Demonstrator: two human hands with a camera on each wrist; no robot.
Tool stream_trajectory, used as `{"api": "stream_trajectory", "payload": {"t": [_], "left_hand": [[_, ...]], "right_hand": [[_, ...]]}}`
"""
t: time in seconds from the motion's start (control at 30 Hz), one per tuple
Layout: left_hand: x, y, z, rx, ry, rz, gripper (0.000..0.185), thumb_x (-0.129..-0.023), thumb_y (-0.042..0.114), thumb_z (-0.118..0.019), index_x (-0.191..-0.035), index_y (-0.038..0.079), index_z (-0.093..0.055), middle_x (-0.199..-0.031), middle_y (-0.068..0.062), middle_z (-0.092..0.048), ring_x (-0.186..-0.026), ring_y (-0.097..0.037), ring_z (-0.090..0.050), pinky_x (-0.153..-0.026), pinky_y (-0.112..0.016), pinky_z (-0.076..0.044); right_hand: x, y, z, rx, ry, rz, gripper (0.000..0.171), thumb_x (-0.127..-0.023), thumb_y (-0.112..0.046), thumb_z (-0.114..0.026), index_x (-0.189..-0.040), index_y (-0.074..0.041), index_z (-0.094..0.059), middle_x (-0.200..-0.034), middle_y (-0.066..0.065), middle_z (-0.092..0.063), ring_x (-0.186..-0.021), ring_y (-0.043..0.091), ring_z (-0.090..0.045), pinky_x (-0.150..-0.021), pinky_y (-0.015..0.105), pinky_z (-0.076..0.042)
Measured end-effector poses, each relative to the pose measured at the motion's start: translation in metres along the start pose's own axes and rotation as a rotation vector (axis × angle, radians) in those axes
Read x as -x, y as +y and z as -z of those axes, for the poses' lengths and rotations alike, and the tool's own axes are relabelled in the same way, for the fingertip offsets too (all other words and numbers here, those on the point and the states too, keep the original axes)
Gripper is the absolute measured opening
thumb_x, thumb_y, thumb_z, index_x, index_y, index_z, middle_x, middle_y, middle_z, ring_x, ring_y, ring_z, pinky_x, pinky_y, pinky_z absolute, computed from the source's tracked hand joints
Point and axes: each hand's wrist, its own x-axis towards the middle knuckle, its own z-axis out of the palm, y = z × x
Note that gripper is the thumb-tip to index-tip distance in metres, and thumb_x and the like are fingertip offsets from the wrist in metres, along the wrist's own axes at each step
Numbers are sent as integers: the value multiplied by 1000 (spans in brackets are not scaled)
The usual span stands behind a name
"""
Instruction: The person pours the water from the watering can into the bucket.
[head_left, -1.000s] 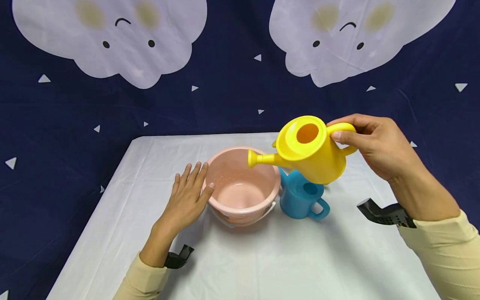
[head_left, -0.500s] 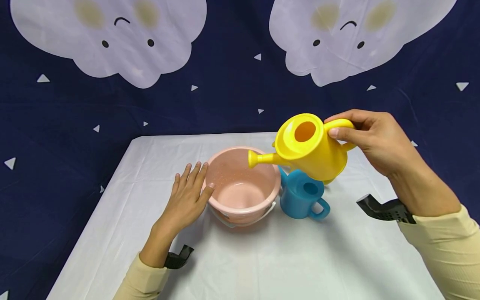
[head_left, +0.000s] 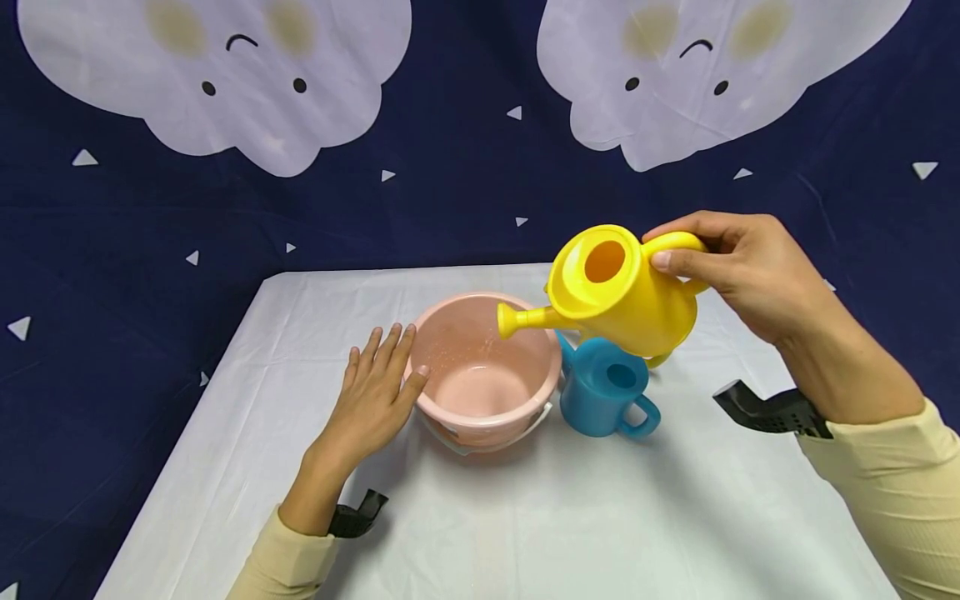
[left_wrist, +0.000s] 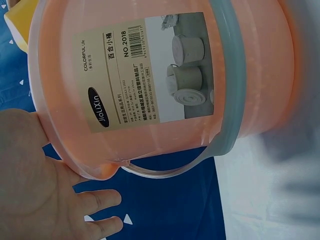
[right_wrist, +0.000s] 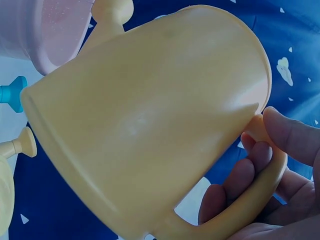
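My right hand (head_left: 738, 271) holds a yellow watering can (head_left: 637, 308) by its handle, with fingers curled round it in the right wrist view. The can is raised and tilted, its spout (head_left: 525, 318) over the right part of a pink bucket (head_left: 480, 425). Faint water streaks show near the spout's rose, and droplets dot the bucket's inner wall. My left hand (head_left: 375, 400), fingers straight and spread, rests against the bucket's left rim; the left wrist view shows its palm (left_wrist: 40, 195) beside the labelled bucket wall (left_wrist: 150, 145). The can's water level is hidden.
Right of the bucket stands a blue watering can (head_left: 600, 400). Behind it, mostly hidden, is another yellow watering can (right_wrist: 6, 190), its spout showing in the right wrist view. A white cloth (head_left: 525, 533) covers the table; a dark blue cloud-print backdrop (head_left: 465, 200) hangs behind.
My right hand has risen slightly and shifted left, tipping the yellow watering can further. Water streaks now show by its spout. The left hand, bucket and blue can have stayed put.
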Motion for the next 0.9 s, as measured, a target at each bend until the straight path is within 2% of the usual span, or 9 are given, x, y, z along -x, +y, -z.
{"api": "stream_trajectory", "payload": {"t": [0.3, 0.53, 0.9], "left_hand": [[0, 0, -1, -6, 1, -3, 64, -100, 53, -24, -153, 21, -10, -160, -11, -11, -148, -33, 2, -116, -60, 0], [0, 1, 0, -7, -2, 0, 64, -100, 53, -24, -153, 21, -10, -160, -10, -10, -149, -33, 3, -116, -60, 1], [0, 0, 1, 7, 0, 1, 64, -100, 52, -25, -153, 20, -10, -160, -11, -10, -148, -33, 3, -116, -59, 3]], "right_hand": [[0, -2, 0, 30, -4, -5, 27, -86, -8, -67, -111, 3, -66, -95, 0, -71, -81, 17, -59, -66, 18, -52], [1, -3, -1, 16, -7, 7, 29, -86, -7, -67, -112, 6, -64, -96, 1, -71, -82, 17, -59, -66, 18, -52], [2, -3, 1, -57, -7, 32, 27, -85, -4, -67, -110, 7, -64, -94, 2, -71, -80, 17, -60, -65, 19, -52]]}}
